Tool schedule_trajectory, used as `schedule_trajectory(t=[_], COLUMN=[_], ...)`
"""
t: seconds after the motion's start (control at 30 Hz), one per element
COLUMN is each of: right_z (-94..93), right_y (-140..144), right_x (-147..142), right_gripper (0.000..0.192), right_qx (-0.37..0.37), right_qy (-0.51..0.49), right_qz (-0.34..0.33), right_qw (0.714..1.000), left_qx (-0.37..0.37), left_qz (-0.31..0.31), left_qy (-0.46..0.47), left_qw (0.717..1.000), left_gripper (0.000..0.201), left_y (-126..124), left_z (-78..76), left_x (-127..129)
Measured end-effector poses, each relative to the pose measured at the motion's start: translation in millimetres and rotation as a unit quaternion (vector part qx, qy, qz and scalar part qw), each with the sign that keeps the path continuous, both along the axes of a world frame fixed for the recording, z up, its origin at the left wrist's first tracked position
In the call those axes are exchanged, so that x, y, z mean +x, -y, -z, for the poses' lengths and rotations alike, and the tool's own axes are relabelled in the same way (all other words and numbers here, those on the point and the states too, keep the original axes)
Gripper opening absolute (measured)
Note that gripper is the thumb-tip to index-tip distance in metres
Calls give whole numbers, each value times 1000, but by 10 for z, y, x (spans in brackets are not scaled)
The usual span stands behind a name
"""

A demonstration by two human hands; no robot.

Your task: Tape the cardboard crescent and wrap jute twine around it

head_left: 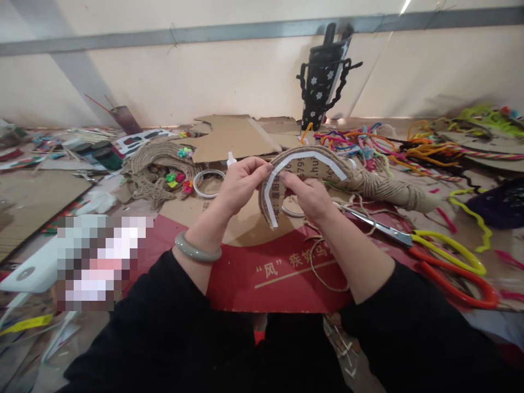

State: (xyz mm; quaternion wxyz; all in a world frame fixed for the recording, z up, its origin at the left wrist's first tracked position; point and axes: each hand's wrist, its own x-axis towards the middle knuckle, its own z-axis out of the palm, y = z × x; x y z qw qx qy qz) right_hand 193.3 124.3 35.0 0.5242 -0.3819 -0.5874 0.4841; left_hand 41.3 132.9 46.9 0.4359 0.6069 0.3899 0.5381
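Note:
Between my hands, raised over the red and tan cardboard sheet (pixel 254 273), is a curved cardboard piece (pixel 308 170). Twine runs along its outer edge, and white tape strips follow the curve on the face toward me. My left hand (pixel 244 183) pinches its upper left edge between thumb and fingers. On the inner side, my right hand (pixel 309 195) grips it with the thumb on the taped face; its other fingers are partly hidden behind the piece. Loose twine (pixel 315 265) trails below my right hand. Scissors (pixel 403 237) with yellow and orange handles lie right of my right forearm.
A twine-covered craft piece (pixel 161 169) with coloured flowers lies left, beside a roll of tape (pixel 208 183). A black flowered tumbler (pixel 321 82) stands at the back wall. Colourful yarn (pixel 376 147) and a twine bundle (pixel 393 191) lie right; a white device (pixel 53 256) is at left.

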Motion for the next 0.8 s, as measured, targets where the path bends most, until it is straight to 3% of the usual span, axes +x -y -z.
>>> schedule_trajectory(t=[0.2,0.37,0.63,0.8], right_z=[9,20,58,42], right_y=[-9,-11,-51,-28], right_x=[9,7,8,19], right_gripper=[31,30,25,26], right_qx=[-4,-10,-3,-2], right_qy=[7,19,-33,30], right_qz=[5,-22,33,-12], right_qw=[1000,1000,999,999], left_qx=[-3,36,11,2], left_qz=[14,-6,4,3], left_qy=[6,-12,-13,-16], left_qw=[1000,999,1000,1000], left_gripper=[34,37,37,36], left_y=[8,-1,-8,-1], left_z=[-4,3,15,17], left_x=[5,-1,2,15])
